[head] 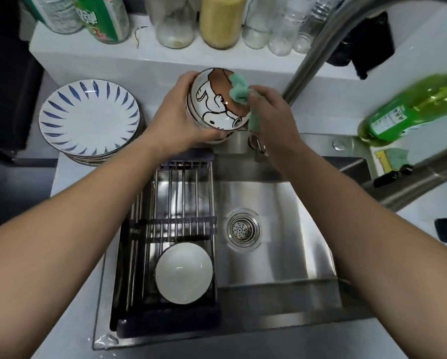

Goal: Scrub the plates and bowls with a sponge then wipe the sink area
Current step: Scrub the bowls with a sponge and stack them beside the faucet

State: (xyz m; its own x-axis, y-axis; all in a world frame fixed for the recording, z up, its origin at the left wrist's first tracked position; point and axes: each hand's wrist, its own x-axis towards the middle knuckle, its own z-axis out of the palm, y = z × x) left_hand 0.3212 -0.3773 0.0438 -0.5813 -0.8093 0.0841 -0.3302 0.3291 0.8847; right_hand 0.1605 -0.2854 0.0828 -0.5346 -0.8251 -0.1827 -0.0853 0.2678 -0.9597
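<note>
Green sponge [239, 90], clenched in the grip of the right hand [271, 112], presses the far-right side of the white cartoon-printed ceramic bowl [214, 107]. The left hand [175, 120] clasps that bowl from its left, above the far edge of the steel sink [282, 229].

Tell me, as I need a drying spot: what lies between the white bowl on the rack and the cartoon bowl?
Only bare rack bars, in the head view, between the white bowl and the cartoon bowl.

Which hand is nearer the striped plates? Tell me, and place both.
Left. The left hand grips the cartoon bowl just right of the plates; the right hand holds the sponge at the bowl's far side, farther from them.
</note>
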